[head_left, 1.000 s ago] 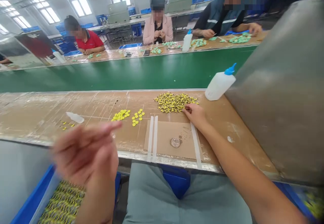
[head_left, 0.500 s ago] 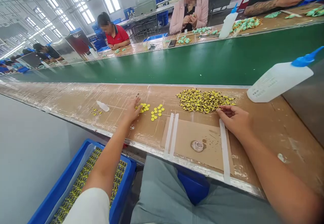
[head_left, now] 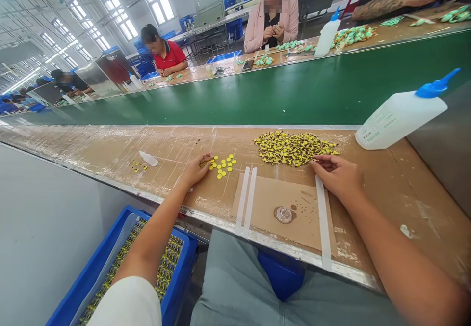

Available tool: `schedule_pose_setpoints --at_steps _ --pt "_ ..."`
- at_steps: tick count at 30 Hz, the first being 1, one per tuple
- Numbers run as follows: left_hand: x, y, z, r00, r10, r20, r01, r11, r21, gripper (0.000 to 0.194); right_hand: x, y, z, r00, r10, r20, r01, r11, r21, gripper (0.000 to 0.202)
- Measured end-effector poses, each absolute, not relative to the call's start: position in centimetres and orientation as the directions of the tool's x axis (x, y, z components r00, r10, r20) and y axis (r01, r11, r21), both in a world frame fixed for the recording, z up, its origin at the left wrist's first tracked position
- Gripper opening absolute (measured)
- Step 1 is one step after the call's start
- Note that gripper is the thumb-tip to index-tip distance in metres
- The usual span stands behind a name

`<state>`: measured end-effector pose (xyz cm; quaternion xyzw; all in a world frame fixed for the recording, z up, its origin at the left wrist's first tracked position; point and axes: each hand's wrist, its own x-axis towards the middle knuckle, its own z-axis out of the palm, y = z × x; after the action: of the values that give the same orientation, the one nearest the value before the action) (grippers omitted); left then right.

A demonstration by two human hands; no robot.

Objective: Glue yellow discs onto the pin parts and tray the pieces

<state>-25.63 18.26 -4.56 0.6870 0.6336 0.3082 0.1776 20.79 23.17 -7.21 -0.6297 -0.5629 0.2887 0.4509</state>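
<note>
My left hand point(head_left: 196, 170) rests on the table at the left edge of a scatter of flat yellow discs point(head_left: 223, 164). Its fingers are curved and apart, cupped around the nearest discs, partly covering them. On the right, my right hand point(head_left: 339, 173) is at the lower right edge of a heap of small yellow-and-dark pieces point(head_left: 294, 148). Thumb and forefinger come together there in a pinch; whatever is between the tips is too small to make out. Below the heap, a small round clear dish point(head_left: 283, 214) sits on a taped-down cardboard sheet point(head_left: 268, 198).
A large white bottle with a blue nozzle point(head_left: 399, 120) leans at the right. A small white bottle point(head_left: 148, 158) lies at left beside several loose bits. A green conveyor belt point(head_left: 235, 97) runs behind the table point(head_left: 91, 154). Below left is a blue crate point(head_left: 189, 252). Co-workers sit opposite.
My left hand has drawn in against the discs, its fingers now more curled, and the left discs sit closer to the others. My right hand keeps its pinch by the heap. The view has shifted slightly.
</note>
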Motion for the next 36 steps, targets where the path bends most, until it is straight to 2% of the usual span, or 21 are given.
schedule_pose_setpoints --at_steps 6,13,18,23,27,30,34,35,36 --pt "-24.6 20.1 -4.2 -0.06 0.975 0.212 0.803 -0.079 0.591 0.048 20.7 23.1 -6.8 0.243 0.958 0.152 0.423 0.036 -0.905 0.022" --pt "-23.4 21.5 -3.7 -0.136 0.975 0.174 0.837 0.019 0.546 0.034 21.1 23.7 -8.3 0.231 0.952 0.202 0.412 0.093 -0.907 0.035" --pt "-22.7 21.4 -3.1 -0.173 0.971 0.165 0.85 0.063 0.523 0.031 21.3 24.1 -8.8 0.207 0.953 0.219 0.425 0.114 -0.898 0.035" --pt "-21.4 21.3 -2.5 -0.241 0.954 0.176 0.832 0.11 0.544 0.025 21.2 24.1 -8.7 0.208 0.952 0.222 0.428 0.116 -0.896 0.033" --pt "-20.1 21.6 -1.1 -0.275 0.941 0.196 0.783 0.1 0.614 0.028 21.2 24.1 -8.8 0.213 0.951 0.226 0.412 0.122 -0.903 0.033" --pt "-18.5 19.5 0.9 -0.25 0.936 0.248 0.745 0.022 0.666 0.026 21.0 24.1 -8.7 0.205 0.952 0.226 0.389 0.132 -0.912 0.033" --pt "-14.4 10.6 2.4 -0.143 0.921 0.363 0.696 -0.167 0.699 0.021 20.7 23.9 -8.1 0.182 0.957 0.226 0.36 0.149 -0.921 0.03" --pt "-13.0 7.6 2.2 -0.065 0.942 0.329 0.652 -0.21 0.728 0.016 20.6 23.8 -7.9 0.181 0.957 0.227 0.357 0.151 -0.922 0.028" --pt "-11.4 4.7 1.8 0.051 0.972 0.227 0.58 -0.214 0.786 0.009 20.5 23.7 -7.7 0.178 0.957 0.228 0.356 0.153 -0.922 0.027"
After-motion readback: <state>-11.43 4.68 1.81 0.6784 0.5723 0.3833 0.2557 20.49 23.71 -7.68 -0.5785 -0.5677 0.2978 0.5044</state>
